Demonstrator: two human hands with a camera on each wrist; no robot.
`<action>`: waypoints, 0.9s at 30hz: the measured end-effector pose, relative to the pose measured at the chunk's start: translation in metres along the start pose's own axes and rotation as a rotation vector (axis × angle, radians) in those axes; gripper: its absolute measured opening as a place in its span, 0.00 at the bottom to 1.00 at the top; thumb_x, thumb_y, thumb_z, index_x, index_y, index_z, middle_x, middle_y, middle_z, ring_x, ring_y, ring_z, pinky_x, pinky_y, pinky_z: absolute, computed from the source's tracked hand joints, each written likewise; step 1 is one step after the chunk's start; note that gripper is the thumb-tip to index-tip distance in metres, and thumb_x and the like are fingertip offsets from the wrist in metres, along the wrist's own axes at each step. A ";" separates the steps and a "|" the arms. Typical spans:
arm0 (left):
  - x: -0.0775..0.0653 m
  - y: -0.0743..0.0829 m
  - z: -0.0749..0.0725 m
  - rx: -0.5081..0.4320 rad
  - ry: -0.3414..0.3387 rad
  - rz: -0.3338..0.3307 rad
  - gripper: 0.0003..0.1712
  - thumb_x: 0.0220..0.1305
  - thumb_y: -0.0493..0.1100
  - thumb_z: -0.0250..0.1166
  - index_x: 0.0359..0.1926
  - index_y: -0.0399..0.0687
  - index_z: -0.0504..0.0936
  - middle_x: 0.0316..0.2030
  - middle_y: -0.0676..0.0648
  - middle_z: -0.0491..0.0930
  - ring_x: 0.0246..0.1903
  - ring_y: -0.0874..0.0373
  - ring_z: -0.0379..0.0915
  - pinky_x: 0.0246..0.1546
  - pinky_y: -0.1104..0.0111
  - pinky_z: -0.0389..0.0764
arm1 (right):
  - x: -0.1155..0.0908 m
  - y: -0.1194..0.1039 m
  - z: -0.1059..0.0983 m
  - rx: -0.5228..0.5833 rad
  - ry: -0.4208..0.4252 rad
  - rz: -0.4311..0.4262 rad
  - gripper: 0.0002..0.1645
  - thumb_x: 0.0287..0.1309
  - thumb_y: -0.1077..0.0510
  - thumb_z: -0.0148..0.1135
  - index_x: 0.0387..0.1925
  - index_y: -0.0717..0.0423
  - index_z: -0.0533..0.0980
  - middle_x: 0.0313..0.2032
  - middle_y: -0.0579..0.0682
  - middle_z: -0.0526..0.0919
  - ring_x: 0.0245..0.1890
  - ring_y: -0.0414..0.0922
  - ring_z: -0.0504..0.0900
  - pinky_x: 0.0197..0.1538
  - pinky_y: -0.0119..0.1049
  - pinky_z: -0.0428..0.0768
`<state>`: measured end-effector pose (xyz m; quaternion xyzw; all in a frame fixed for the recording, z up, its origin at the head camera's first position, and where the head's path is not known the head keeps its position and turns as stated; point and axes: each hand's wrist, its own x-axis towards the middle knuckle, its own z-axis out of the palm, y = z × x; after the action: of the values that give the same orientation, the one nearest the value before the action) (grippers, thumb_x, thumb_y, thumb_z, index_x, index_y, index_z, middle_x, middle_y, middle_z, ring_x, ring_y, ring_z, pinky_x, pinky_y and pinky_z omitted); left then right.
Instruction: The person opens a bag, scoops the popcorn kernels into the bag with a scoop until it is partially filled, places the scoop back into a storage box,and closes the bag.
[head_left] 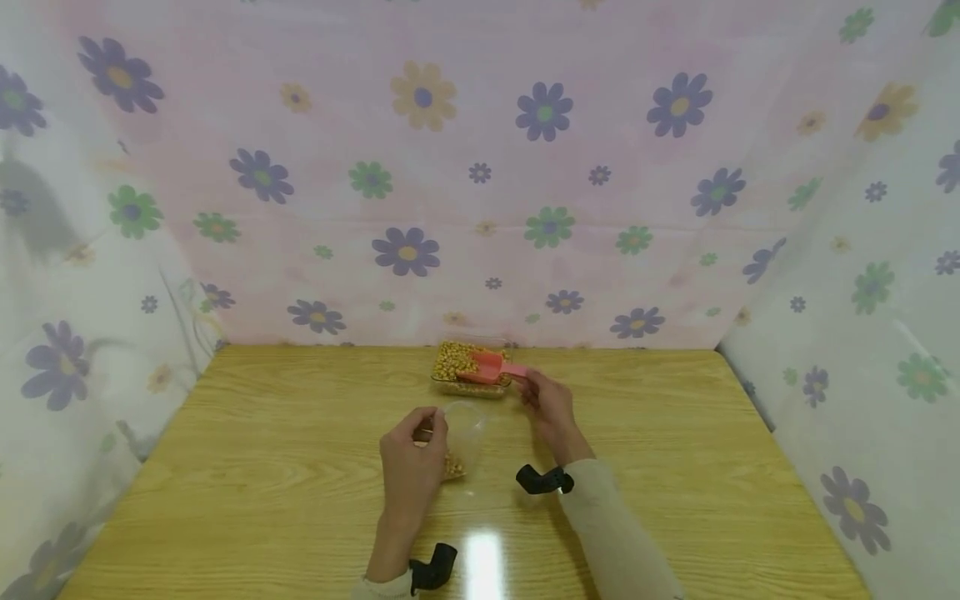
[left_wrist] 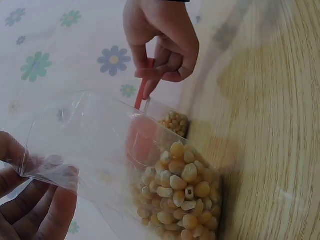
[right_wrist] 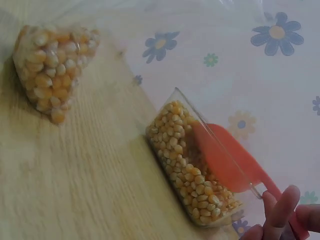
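Observation:
My right hand (head_left: 551,407) grips the handle of a red scoop (head_left: 486,367). In the right wrist view the scoop's blade dips into corn kernels (right_wrist: 175,145) inside a clear rectangular container (right_wrist: 212,223). With thumb and fingers, my left hand (head_left: 414,450) pinches the rim of a clear plastic bag (left_wrist: 90,125) and holds it upright. Kernels fill the bottom of this bag, which touches the tabletop. The bag stands nearer to me than the container, and its mouth is spread somewhat.
A wood-grain table (head_left: 285,433) carries everything. Flower-printed cloth (head_left: 465,167) hangs behind it and along both sides. Each wrist wears a black camera mount (head_left: 542,481).

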<state>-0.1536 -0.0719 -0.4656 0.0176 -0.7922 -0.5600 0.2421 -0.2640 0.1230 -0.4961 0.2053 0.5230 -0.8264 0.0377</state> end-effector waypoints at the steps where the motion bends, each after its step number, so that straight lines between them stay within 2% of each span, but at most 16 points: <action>1: 0.001 -0.001 0.000 0.001 0.001 0.004 0.06 0.68 0.34 0.65 0.36 0.40 0.89 0.25 0.46 0.85 0.22 0.61 0.79 0.23 0.71 0.80 | -0.001 0.002 -0.001 0.039 -0.007 0.018 0.10 0.73 0.59 0.57 0.45 0.61 0.81 0.26 0.44 0.85 0.28 0.37 0.81 0.38 0.31 0.79; 4: 0.002 -0.002 -0.001 0.006 -0.002 0.021 0.06 0.69 0.35 0.65 0.36 0.40 0.89 0.25 0.46 0.85 0.22 0.60 0.79 0.23 0.72 0.80 | -0.002 0.006 -0.003 0.142 -0.032 0.057 0.08 0.75 0.59 0.55 0.45 0.59 0.78 0.29 0.44 0.86 0.28 0.37 0.77 0.38 0.31 0.76; 10: 0.003 -0.002 -0.002 0.001 -0.003 0.023 0.07 0.69 0.34 0.65 0.36 0.40 0.89 0.25 0.44 0.85 0.23 0.59 0.80 0.23 0.72 0.80 | -0.007 0.014 -0.009 0.256 -0.096 0.078 0.14 0.77 0.57 0.52 0.54 0.62 0.75 0.31 0.43 0.85 0.29 0.35 0.76 0.39 0.29 0.75; 13: 0.003 -0.002 -0.003 -0.001 0.002 0.018 0.07 0.69 0.34 0.65 0.35 0.40 0.88 0.25 0.43 0.85 0.23 0.59 0.80 0.23 0.73 0.80 | -0.010 0.015 -0.011 0.312 -0.125 0.093 0.12 0.77 0.57 0.52 0.53 0.58 0.75 0.33 0.44 0.87 0.28 0.34 0.77 0.39 0.29 0.75; 24: 0.003 0.000 -0.006 0.015 0.012 0.007 0.06 0.68 0.34 0.65 0.35 0.40 0.88 0.24 0.46 0.85 0.23 0.59 0.80 0.24 0.72 0.80 | -0.021 0.019 -0.013 0.338 -0.150 0.095 0.13 0.79 0.57 0.49 0.47 0.54 0.79 0.38 0.48 0.90 0.29 0.35 0.75 0.39 0.29 0.75; 27: 0.003 0.001 -0.007 0.023 0.014 0.014 0.06 0.68 0.34 0.66 0.35 0.40 0.88 0.24 0.47 0.85 0.23 0.58 0.80 0.24 0.72 0.80 | -0.024 0.020 -0.014 0.347 -0.181 0.093 0.13 0.79 0.56 0.48 0.48 0.55 0.79 0.39 0.48 0.90 0.28 0.34 0.75 0.39 0.29 0.75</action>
<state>-0.1534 -0.0790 -0.4620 0.0187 -0.7969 -0.5492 0.2511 -0.2326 0.1231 -0.5095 0.1575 0.3570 -0.9166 0.0869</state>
